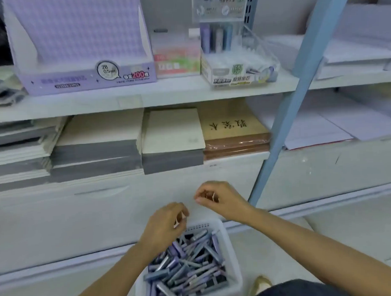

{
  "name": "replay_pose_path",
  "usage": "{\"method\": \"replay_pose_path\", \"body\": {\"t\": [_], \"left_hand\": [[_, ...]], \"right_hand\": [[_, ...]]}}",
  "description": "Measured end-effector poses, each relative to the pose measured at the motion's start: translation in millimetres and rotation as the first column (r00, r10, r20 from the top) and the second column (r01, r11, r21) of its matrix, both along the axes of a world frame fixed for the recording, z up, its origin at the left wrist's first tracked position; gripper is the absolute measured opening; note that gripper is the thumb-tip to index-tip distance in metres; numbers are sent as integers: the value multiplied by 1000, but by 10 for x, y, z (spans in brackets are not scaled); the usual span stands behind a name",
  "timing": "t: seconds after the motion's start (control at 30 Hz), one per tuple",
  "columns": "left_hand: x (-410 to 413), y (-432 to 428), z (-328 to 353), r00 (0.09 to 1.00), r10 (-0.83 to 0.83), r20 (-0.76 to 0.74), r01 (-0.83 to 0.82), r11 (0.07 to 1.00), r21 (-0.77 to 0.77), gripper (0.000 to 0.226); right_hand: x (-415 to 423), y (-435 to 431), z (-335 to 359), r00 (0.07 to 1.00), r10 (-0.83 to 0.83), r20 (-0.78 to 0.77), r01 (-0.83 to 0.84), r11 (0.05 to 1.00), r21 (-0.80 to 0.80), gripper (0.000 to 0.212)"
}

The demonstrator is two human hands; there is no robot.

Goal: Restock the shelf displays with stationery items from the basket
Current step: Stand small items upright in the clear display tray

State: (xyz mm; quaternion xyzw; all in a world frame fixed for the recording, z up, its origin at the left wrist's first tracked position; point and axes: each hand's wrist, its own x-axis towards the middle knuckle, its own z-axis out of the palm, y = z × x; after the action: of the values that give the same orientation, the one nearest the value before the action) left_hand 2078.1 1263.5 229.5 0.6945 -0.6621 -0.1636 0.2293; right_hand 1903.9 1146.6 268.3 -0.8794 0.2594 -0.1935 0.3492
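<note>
A white metal shelf (144,98) carries a lilac cardboard display box (80,41) at its left end. Below the shelf's front edge, a white plastic basket (232,257) holds purple and blue stationery sticks (189,263). Over the basket's far rim, the left hand (164,226) pinches a small pale scrap (178,219). The right hand (220,198) pinches a second pale bit (210,196).

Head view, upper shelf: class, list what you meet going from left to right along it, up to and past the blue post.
In order: purple display box → pink and green box → clear pen display stand → blue upright post → stacked white paper.
</note>
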Motion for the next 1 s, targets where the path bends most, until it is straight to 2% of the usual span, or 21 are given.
{"method": "replay_pose_path", "body": {"t": [0.03, 0.1, 0.17, 0.23, 0.37, 0.53, 0.57, 0.67, 0.77, 0.9, 1.0], "left_hand": [[26, 92, -231, 999, -29, 23, 25, 988, 153, 16], [75, 289, -632, 991, -116, 59, 82, 907, 414, 20], [107, 468, -951, 986, -160, 51, 105, 821, 561, 23], [129, 574, -1195, 985, -162, 59, 91, 778, 622, 31], [110, 664, -1457, 959, -237, 155, 111, 819, 562, 28], [136, 752, -1588, 928, -314, 199, 234, 909, 344, 29], [154, 756, -1615, 944, -295, 148, 235, 915, 329, 25], [228, 792, -1695, 992, -108, -60, 122, 943, 309, 10], [276, 854, -1700, 981, 120, -155, -68, 951, 303, 6], [324, 902, -1704, 920, 317, -233, -229, 913, 337, 9], [328, 924, -1714, 876, 381, -294, -262, 890, 373, 5]], "right_hand": [[-16, 22, -288, 994, 23, -106, -18, 998, 52, 13], [-54, 115, -812, 953, 98, -285, -60, 989, 137, 15], [-79, 239, -1249, 901, 185, -392, -104, 970, 218, 17], [-76, 352, -1599, 840, 264, -474, -155, 954, 256, 20], [-73, 447, -2050, 747, 309, -589, -191, 948, 254, 33], [-40, 424, -2287, 726, 321, -608, -211, 946, 248, 42], [-25, 419, -2303, 722, 329, -609, -218, 943, 252, 41], [41, 417, -2304, 782, 294, -550, -180, 951, 252, 37], [192, 451, -2266, 889, 194, -415, -82, 958, 273, 37], [405, 554, -2298, 868, 238, -436, -102, 945, 311, 41], [453, 594, -2367, 861, 208, -464, -80, 957, 280, 35]]}}
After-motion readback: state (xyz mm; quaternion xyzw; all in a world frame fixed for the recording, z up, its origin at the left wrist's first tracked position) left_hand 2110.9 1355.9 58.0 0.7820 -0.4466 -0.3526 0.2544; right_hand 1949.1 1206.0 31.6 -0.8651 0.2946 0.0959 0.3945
